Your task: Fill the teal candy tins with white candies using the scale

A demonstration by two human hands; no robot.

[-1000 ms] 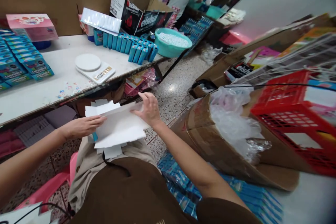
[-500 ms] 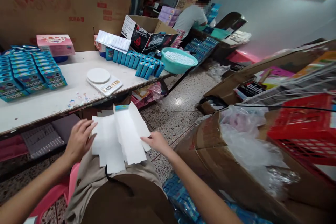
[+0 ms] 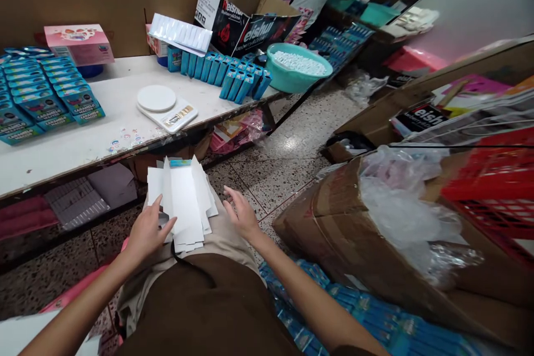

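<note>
White die-cut card sheets [image 3: 183, 206] lie in a loose stack on my lap, with a small blue strip showing at the far end. At the stack's left edge is my left hand [image 3: 149, 229], thumb and fingers spread and gripping nothing. My right hand [image 3: 242, 214] hovers just right of the sheets, apart from them, its fingers parted and empty. Beyond my lap, a white scale [image 3: 167, 108] rests on the white table [image 3: 104, 153].
Blue boxes [image 3: 41, 94] stand in rows at the table's left. Small blue packets, a black carton [image 3: 254, 22] and a teal basin [image 3: 296, 75] of white pieces are farther back. A large cardboard box [image 3: 325, 222] is at right; a person in grey stands behind.
My right hand has let go of the sheets and moved clear of them. The sheets are now closer together, and my left hand has shifted right and lower. The view has tilted down.
</note>
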